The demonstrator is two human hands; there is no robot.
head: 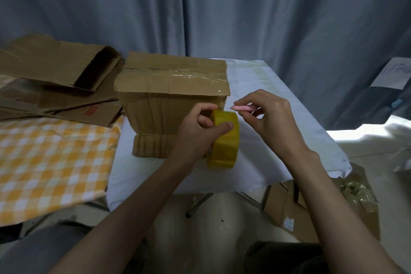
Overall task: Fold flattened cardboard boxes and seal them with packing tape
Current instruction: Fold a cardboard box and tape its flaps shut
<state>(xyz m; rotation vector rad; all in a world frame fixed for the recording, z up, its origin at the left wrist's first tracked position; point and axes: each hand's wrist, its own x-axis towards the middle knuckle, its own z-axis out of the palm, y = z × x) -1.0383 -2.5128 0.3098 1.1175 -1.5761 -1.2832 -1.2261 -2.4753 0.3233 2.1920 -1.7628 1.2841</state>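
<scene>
A grey-blue curtain [222,6] hangs in folds across the whole far side. In front of it stands a table under a white cloth [278,104], its metal legs [200,203] showing below the near edge. To the left lies an orange-and-white checked cloth [49,158] on another surface. The floor [211,224] is pale and smooth, with a few dark specks. On the right, bright light falls on a white surface [367,138], while the rest of the room is dim.
</scene>
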